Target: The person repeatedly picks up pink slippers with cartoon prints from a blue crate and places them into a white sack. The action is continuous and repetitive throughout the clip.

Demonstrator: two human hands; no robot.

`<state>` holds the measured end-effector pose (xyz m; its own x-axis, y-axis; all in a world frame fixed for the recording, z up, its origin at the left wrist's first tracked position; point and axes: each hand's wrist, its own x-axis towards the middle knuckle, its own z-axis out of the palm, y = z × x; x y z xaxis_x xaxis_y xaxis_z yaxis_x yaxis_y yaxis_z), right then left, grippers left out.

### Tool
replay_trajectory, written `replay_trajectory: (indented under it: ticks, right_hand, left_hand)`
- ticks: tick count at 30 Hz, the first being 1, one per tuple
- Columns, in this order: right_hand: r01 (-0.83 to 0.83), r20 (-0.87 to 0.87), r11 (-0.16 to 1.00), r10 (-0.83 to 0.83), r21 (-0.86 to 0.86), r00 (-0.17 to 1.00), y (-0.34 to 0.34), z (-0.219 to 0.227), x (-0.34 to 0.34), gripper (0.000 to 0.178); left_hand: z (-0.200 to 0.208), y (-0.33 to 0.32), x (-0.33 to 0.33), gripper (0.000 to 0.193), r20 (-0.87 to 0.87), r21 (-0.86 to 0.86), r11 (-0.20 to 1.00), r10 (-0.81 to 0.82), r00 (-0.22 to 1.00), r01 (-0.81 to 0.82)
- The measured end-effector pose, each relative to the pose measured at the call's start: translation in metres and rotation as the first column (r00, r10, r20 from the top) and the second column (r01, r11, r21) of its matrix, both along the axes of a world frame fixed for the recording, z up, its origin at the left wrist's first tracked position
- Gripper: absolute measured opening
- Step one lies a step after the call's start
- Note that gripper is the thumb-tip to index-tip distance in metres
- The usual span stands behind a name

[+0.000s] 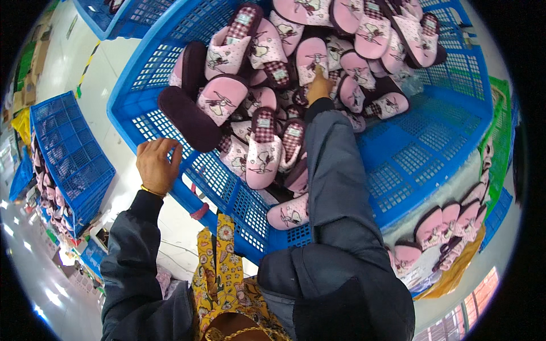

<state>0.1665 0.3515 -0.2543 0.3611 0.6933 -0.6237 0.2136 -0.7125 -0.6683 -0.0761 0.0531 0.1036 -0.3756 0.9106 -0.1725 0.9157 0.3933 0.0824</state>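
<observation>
My right hand (320, 90) reaches deep into a heap of pink slippers in a large blue plastic basket (405, 156). Its thumb lies on the front of a pink slipper (311, 55) printed with a cartoon dog, and the fingers are closed on that slipper, partly hidden. At the basket's near left rim rests my left hand (157, 165), fingers curled over the edge. Close by it lies a slipper with its dark maroon sole up (189, 118). Beside that sits a pink-topped slipper (223, 100). Nearer to me, another slipper (263, 152) shows its checked lining.
Another blue basket (71, 156) stands on the floor at left, with pink slippers (48, 190) beside it. A further blue basket (128, 20) is at the top left. More pink slippers (449, 224) stand in a row at right, near a green crate (501, 133).
</observation>
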Motion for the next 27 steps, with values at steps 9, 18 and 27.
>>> replay_trajectory:
  ticks: [9, 18, 27]
  right_hand:
    - [0.341, -0.674, 0.933, -0.179, 0.115, 0.717, -0.037, 0.080, 0.019, 0.032]
    - [-0.361, -0.851, 0.905, -0.001, -0.224, 0.525, -0.071, 0.178, -0.057, 0.071]
    - [-0.556, -0.897, 0.831, 0.232, -0.018, 0.376, -0.032, 0.132, -0.101, 0.020]
  left_hand:
    - [0.008, 0.003, 0.000, 0.007, 0.055, -0.055, 0.998, 0.038, 0.998, -0.035]
    - [0.009, 0.001, -0.001, 0.007, 0.070, -0.006, 0.999, 0.032, 0.997, -0.031]
    - [0.006, 0.000, 0.000, 0.007, 0.044, -0.031, 0.999, 0.046, 0.998, -0.044]
